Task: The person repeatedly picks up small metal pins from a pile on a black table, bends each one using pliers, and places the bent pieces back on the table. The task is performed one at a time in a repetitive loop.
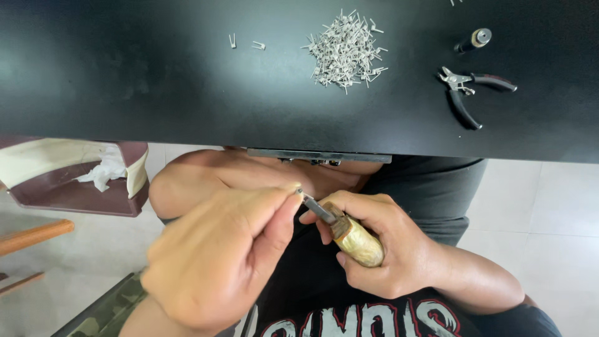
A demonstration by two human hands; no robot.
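Below the table edge, over our lap, we are clenching our right hand (380, 246) around a tool with a wooden handle (357, 240), its grey metal tip (318, 209) pointing up and to the left. We are pinching our left hand (218, 262) at that tip, thumb and forefinger pressed together; whatever sits between them is too small to tell. Both hands are hovering just in front of our dark printed shirt (349, 315). Above them, we are facing a black table (156, 81) bearing a pile of small metal pins (346, 50), two loose pins (244, 43) to its left, black-handled pliers (471, 93) and a small cylinder (474, 40) to its right.
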